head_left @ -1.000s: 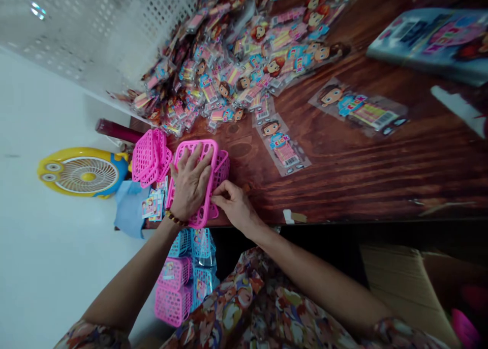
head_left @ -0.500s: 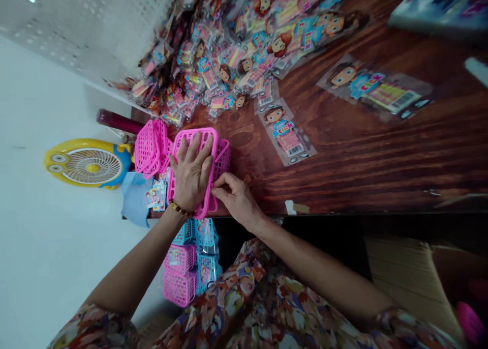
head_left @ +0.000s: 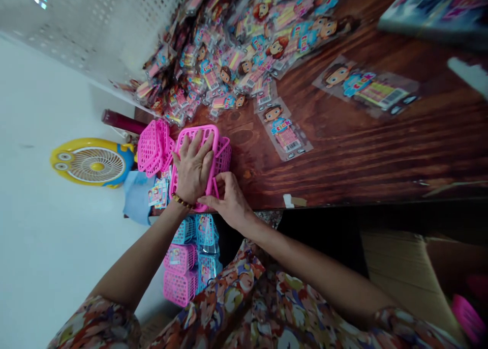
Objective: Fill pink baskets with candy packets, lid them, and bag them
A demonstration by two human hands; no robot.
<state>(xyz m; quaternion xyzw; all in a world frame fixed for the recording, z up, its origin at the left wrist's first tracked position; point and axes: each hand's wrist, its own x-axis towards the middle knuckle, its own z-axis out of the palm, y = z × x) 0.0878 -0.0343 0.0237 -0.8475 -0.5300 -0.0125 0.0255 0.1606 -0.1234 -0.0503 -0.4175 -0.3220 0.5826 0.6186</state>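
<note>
Two hands meet on one pink basket (head_left: 223, 158) at the near left corner of the wooden surface (head_left: 362, 150). Furthest left I see a yellow fan (head_left: 93, 163), then a stack of pink baskets (head_left: 152, 145) just beside the one in hand. The left hand (head_left: 193, 171) lies flat on top of it, fingers spread. Its long axis runs away from me, towards the pile of sticker packets (head_left: 229, 59). The right hand (head_left: 229, 201), nearer me, pinches a thin pink strip at its near edge, likely the handle. One loose packet (head_left: 284, 133) lies further right, apart.
</note>
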